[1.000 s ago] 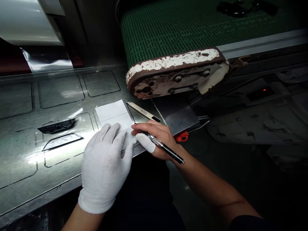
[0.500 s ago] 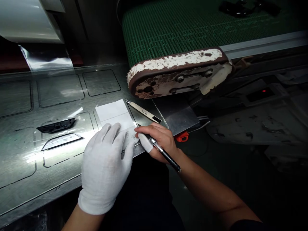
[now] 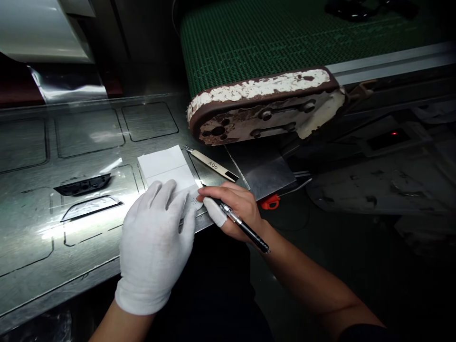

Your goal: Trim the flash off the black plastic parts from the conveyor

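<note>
A folded white sheet of paper (image 3: 166, 164) lies on the metal table near its front edge, with small dark marks on its lower part. My left hand (image 3: 155, 242), in a white glove, rests flat over the paper's lower left with fingers stretched out. My right hand (image 3: 237, 209) is closed around a black and silver pen (image 3: 245, 229), its tip end at the paper's right edge. A white cover wraps the right thumb; the other visible fingers are bare. Just beyond lies a beige craft knife (image 3: 213, 164) marked A06.
A green-mesh conveyor (image 3: 256, 42) with a chipped end plate (image 3: 263, 111) overhangs the table at the back right. A black plastic part (image 3: 83, 185) and a framed silver piece (image 3: 91, 208) lie left. A red-orange object (image 3: 270, 202) sits beneath the table edge.
The paper has shifted slightly left with my left hand. My right hand has moved only a little and still grips the pen.
</note>
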Available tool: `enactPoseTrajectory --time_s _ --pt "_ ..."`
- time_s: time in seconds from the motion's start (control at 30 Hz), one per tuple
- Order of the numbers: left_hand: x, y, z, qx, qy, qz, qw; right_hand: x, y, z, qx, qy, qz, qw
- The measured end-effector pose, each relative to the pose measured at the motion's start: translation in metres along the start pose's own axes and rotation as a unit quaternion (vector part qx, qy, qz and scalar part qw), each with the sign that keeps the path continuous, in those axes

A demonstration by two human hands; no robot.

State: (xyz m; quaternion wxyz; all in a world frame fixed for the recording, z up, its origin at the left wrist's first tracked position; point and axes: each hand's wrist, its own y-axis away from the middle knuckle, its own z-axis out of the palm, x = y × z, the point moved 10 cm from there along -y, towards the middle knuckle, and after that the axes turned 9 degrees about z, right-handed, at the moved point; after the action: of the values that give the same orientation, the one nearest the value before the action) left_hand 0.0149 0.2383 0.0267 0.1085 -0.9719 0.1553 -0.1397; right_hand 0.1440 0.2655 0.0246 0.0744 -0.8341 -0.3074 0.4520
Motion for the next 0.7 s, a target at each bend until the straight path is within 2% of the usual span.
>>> enactPoseTrajectory --time_s 0.13,0.27,0.37,0.7 --pt "-0.001 0.001 0.0 0.003 0.005 -0.004 1.0 0.0 -0.003 -0.002 -0.006 0.004 0.029 1.0" --pt "0.0 0.0 0.002 -0.004 0.007 0.0 1.0 0.003 -0.012 -0.002 -0.056 -0.006 0.075 0.996" --pt "0.0 0.0 0.001 -0.008 0.005 -0.001 1.0 0.002 -0.019 -0.002 -0.081 -0.02 0.082 0.993" --pt "0.0 0.0 0.002 -0.019 -0.004 -0.004 1.0 0.005 -0.023 -0.002 -0.044 -0.015 0.069 0.997"
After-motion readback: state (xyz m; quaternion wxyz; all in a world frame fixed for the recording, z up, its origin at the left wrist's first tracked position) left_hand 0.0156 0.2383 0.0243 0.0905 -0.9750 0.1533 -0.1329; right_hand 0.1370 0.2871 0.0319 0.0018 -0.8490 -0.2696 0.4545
